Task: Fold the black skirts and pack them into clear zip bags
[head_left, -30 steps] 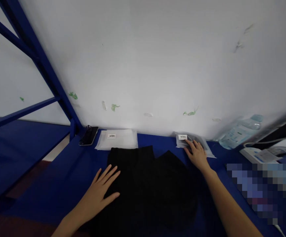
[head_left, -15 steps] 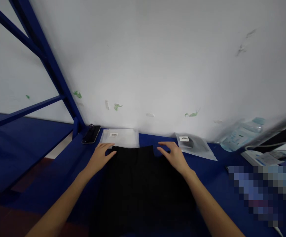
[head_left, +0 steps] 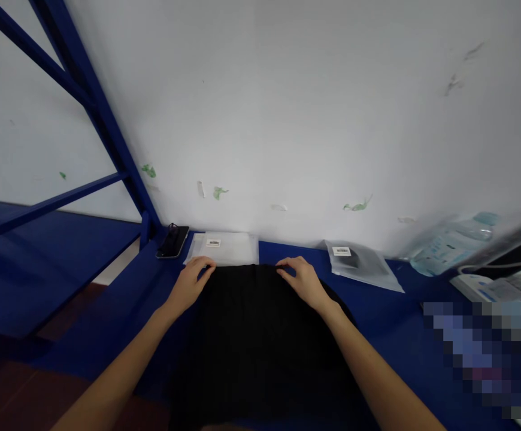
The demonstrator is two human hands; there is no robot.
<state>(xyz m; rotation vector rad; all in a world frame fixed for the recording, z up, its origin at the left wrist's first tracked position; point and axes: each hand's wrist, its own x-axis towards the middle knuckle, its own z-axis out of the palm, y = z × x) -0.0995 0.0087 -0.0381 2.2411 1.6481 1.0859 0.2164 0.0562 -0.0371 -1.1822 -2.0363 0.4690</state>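
Cloth [head_left: 260, 341] lies near us on the blue table [head_left: 386, 335]. With thumbs closed to fingers, our left hand [head_left: 188, 284] pinches its far left corner, our right hand [head_left: 306, 282] its far right. Beyond, we see two bags [head_left: 238, 248].

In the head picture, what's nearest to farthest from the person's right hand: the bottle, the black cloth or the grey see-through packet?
1. Black cloth: touching, its top edge pinched by the right hand.
2. Grey packet: to the right of that hand.
3. Bottle: farther right, past the packet.
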